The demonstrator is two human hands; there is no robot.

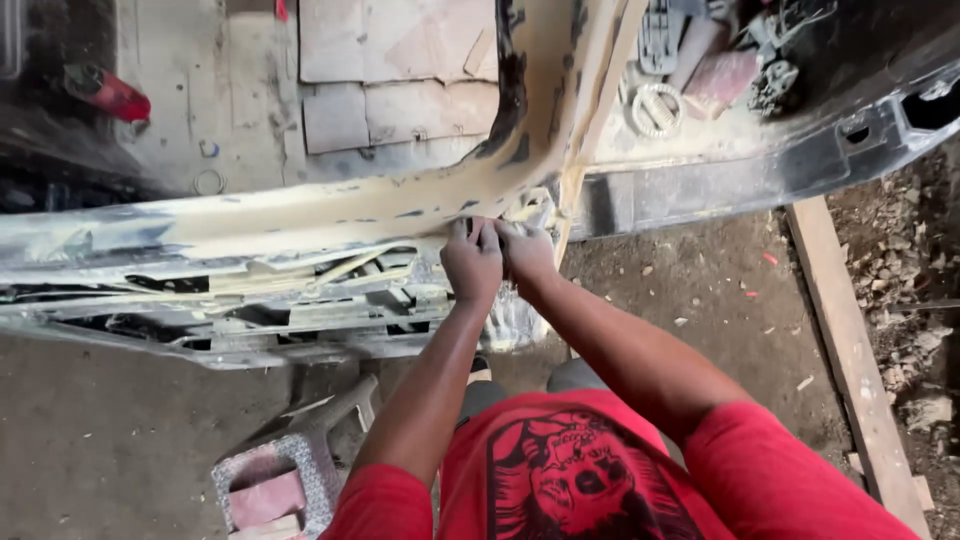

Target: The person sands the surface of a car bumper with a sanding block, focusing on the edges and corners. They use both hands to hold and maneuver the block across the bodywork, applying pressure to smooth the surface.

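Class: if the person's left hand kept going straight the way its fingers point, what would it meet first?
The left hand already presses on the filler-smeared car bumper; pushing on, it would probably just slide up that pale surface, though depth is hard to judge.

Soft, even daylight, no hard shadows; dim in the upper left corner (near black), mild glare on pale filler, slight blur and bending toward edges.

Left hand (472, 258), right hand (524, 250) pressed together, arms outstretched
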